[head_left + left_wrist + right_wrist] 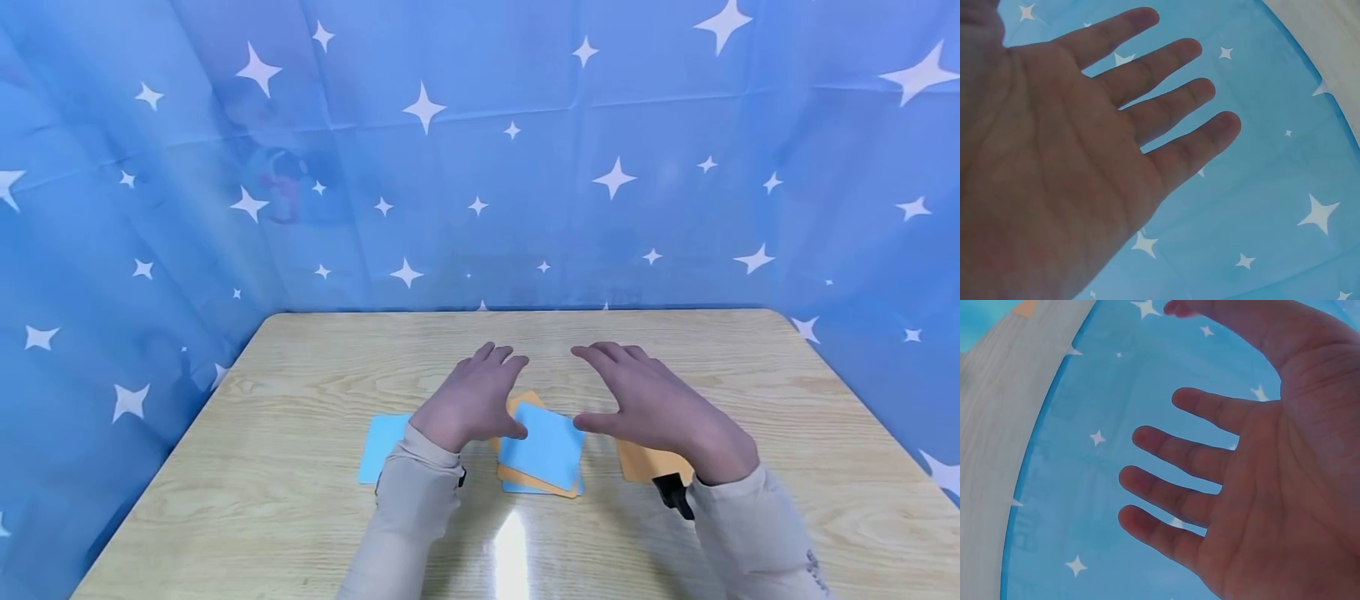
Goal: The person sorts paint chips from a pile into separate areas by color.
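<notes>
A small pile of square cards lies on the wooden table [315,517], with a blue card [543,446] on top and an orange card [534,482] under it. My left hand [474,398] hovers over the pile's left side, fingers straight. My right hand [648,398] hovers just right of the pile, fingers spread, holding nothing. In the wrist views the left hand [1085,156] and the right hand [1254,481] show open palms against the starred cloth. A single blue card [381,446] lies left of the pile. Another orange card [645,462] lies partly under my right wrist.
A blue cloth with white stars [480,167] walls the table at the back and both sides. A black strap [673,493] sits at my right wrist. Bright glare [512,554] marks the table near its front edge.
</notes>
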`<state>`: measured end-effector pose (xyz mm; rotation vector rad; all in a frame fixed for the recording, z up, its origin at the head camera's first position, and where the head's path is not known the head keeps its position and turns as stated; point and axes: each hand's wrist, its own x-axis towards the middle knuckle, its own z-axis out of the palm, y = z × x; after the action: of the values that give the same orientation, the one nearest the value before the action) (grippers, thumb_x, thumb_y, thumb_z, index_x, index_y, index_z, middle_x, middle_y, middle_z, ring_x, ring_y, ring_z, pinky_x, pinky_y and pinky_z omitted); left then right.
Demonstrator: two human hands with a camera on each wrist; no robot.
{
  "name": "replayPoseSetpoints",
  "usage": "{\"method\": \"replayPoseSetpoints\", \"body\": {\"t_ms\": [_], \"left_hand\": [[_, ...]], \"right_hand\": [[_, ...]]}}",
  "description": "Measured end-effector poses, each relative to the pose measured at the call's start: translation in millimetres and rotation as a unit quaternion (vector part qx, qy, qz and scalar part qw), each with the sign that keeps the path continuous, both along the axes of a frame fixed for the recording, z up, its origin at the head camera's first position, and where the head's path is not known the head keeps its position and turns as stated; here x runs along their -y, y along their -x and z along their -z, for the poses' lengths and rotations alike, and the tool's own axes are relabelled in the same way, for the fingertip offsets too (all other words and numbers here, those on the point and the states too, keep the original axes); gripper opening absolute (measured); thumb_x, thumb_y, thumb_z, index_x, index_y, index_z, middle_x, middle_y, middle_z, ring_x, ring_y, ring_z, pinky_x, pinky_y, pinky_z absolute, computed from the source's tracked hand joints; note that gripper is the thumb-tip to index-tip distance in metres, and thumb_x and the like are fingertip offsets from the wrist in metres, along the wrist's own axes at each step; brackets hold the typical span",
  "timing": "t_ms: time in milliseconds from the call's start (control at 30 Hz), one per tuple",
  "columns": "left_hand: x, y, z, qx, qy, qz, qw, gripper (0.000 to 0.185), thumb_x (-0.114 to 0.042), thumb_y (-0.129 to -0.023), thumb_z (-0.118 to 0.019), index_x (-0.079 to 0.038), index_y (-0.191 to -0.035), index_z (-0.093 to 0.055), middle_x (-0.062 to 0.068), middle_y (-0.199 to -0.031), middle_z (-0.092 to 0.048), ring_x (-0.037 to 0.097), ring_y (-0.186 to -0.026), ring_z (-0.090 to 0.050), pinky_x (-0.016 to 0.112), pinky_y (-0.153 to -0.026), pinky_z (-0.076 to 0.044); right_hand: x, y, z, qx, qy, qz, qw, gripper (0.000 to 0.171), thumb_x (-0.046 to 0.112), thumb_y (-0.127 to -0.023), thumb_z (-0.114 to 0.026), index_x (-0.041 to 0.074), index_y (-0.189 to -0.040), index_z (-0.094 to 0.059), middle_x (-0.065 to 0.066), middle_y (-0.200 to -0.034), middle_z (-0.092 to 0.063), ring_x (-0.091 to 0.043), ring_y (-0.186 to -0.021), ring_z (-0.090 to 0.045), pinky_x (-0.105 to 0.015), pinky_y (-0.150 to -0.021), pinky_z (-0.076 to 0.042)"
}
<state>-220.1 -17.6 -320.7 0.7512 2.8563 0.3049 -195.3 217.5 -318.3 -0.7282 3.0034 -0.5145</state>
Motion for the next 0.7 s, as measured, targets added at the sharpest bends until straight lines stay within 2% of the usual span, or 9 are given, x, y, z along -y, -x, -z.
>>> {"method": "replayPoseSetpoints", "body": {"t_ms": [133,500,700], "left_hand": [[1.1,2.9,5.4,0.011,0.007,0.002,0.9999,0.089,-0.037,-0.082,-0.087,-0.012,-0.155,-0.043,0.01,-0.163,-0.036,0.035,-0.154,-0.026,0.052,-0.12,-0.031],[-8.4,6.3,32.5,0.037,0.082,0.012,0.9959,0.088,-0.04,-0.078,-0.089,-0.014,-0.153,-0.048,0.005,-0.161,-0.042,0.031,-0.153,-0.031,0.048,-0.118,-0.036],[-19.3,4.5,43.2,0.02,0.108,0.027,0.9936,0.088,-0.041,-0.072,-0.092,-0.018,-0.148,-0.053,-0.001,-0.157,-0.046,0.031,-0.149,-0.036,0.047,-0.114,-0.041]], "right_hand": [[5.2,1.1,4.5,0.014,-0.003,-0.002,1.0,0.086,0.041,-0.086,-0.082,0.008,-0.154,-0.042,-0.017,-0.15,-0.049,-0.045,-0.137,-0.045,-0.067,-0.106,-0.037],[16.6,7.6,31.8,0.088,-0.041,-0.006,0.995,0.092,0.048,-0.082,-0.083,0.004,-0.153,-0.043,-0.023,-0.151,-0.048,-0.05,-0.137,-0.044,-0.07,-0.107,-0.034],[26.8,10.7,50.9,0.121,-0.073,-0.01,0.99,0.099,0.052,-0.077,-0.085,0.003,-0.152,-0.044,-0.024,-0.152,-0.047,-0.051,-0.137,-0.044,-0.07,-0.106,-0.035]]}}
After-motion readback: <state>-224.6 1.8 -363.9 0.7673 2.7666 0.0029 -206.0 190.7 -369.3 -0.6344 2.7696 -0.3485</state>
